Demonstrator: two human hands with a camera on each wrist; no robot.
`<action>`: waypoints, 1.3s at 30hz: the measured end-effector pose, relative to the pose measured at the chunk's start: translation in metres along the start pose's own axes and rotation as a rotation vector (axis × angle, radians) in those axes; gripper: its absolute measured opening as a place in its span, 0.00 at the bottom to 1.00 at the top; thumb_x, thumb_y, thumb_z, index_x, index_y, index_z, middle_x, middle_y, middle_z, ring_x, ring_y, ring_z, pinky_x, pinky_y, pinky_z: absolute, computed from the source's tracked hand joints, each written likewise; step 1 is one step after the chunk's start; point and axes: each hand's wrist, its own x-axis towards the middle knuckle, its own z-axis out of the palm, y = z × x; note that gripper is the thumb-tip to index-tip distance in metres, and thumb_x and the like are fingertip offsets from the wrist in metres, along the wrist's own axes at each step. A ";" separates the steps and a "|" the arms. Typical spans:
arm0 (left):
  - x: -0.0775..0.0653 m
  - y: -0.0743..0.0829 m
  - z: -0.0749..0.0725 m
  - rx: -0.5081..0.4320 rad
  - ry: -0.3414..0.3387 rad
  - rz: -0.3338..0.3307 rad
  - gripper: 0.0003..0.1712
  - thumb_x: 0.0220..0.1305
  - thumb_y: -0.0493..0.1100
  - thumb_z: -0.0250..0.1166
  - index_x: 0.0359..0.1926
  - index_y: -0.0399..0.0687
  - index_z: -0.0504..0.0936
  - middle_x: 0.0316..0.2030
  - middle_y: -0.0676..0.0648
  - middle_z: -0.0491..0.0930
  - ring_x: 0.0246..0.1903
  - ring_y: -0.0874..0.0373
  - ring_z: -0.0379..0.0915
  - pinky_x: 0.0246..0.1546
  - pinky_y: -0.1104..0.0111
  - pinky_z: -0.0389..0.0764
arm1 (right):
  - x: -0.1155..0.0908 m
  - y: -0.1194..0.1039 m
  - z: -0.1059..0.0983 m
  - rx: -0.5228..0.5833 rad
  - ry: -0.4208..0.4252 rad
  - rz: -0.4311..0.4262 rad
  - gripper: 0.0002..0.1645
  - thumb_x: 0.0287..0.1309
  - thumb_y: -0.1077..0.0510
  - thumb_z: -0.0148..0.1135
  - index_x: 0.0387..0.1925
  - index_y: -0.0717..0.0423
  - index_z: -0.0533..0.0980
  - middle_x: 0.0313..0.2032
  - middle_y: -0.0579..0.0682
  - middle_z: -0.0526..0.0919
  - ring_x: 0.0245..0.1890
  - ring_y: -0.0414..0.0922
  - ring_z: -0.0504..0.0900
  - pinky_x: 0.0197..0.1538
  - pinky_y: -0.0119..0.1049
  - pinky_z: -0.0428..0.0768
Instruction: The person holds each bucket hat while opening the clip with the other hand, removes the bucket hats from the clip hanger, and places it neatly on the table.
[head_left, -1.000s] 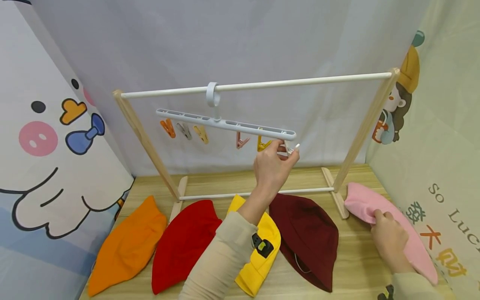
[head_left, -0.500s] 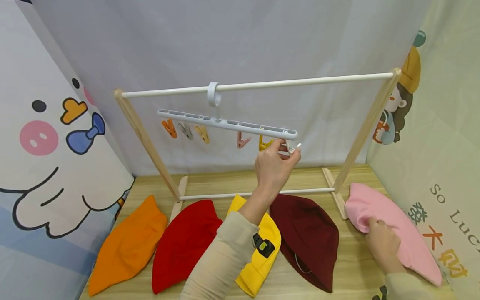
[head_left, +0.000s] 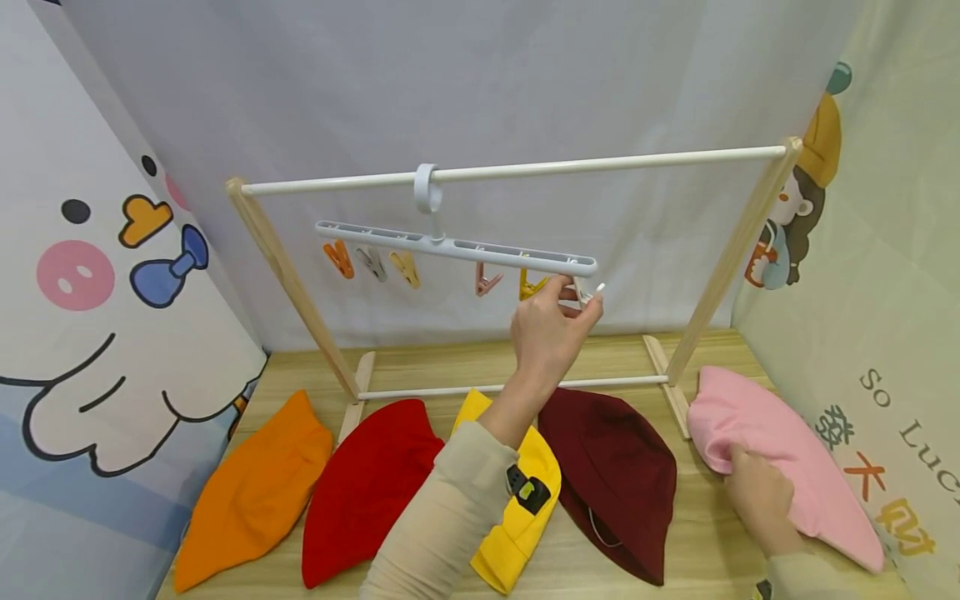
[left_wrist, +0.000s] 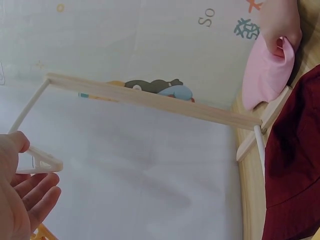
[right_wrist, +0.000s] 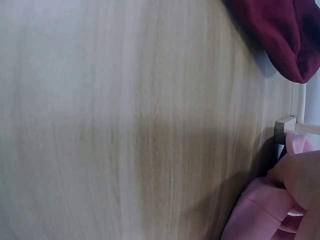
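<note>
My left hand pinches a white clothes peg between thumb and fingers; in the left wrist view its end juts past the fingers. That peg hangs at the right end of a pale grey bar hanger. The pink bucket hat lies flattened at the table's right side. My right hand grips its near left edge, where the cloth bunches; the fingertips are hidden in the head view. In the right wrist view, folds of the hat show beside the hand at lower right.
The hanger hooks over a rack's white rod. Along it hang orange, grey, cream, pink and yellow pegs. Orange, red, yellow and maroon hats lie in a row on the wooden table.
My right hand has slid left and slightly down along the pink hat, and the bunched cloth has shifted with it. My left hand stays at the white peg almost unmoved.
</note>
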 end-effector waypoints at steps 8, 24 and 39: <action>0.000 0.000 0.001 -0.007 0.005 -0.014 0.15 0.53 0.52 0.66 0.38 0.49 0.80 0.29 0.53 0.85 0.23 0.67 0.80 0.24 0.77 0.72 | -0.004 -0.004 -0.001 -0.030 -0.022 -0.050 0.10 0.47 0.64 0.54 0.33 0.67 0.69 0.25 0.67 0.75 0.20 0.64 0.75 0.17 0.53 0.69; -0.002 -0.006 0.000 -0.006 -0.008 -0.028 0.18 0.52 0.51 0.67 0.41 0.47 0.81 0.31 0.52 0.85 0.25 0.65 0.81 0.27 0.75 0.75 | -0.009 -0.011 0.001 -0.063 -0.017 -0.117 0.23 0.57 0.52 0.54 0.17 0.68 0.68 0.14 0.62 0.72 0.15 0.58 0.74 0.14 0.50 0.69; -0.004 -0.018 -0.006 -0.014 -0.039 -0.023 0.21 0.53 0.51 0.66 0.46 0.46 0.80 0.33 0.50 0.85 0.27 0.64 0.81 0.28 0.77 0.77 | -0.005 -0.004 0.005 -0.046 -0.002 -0.098 0.17 0.59 0.55 0.49 0.25 0.68 0.69 0.19 0.64 0.74 0.17 0.61 0.74 0.15 0.51 0.69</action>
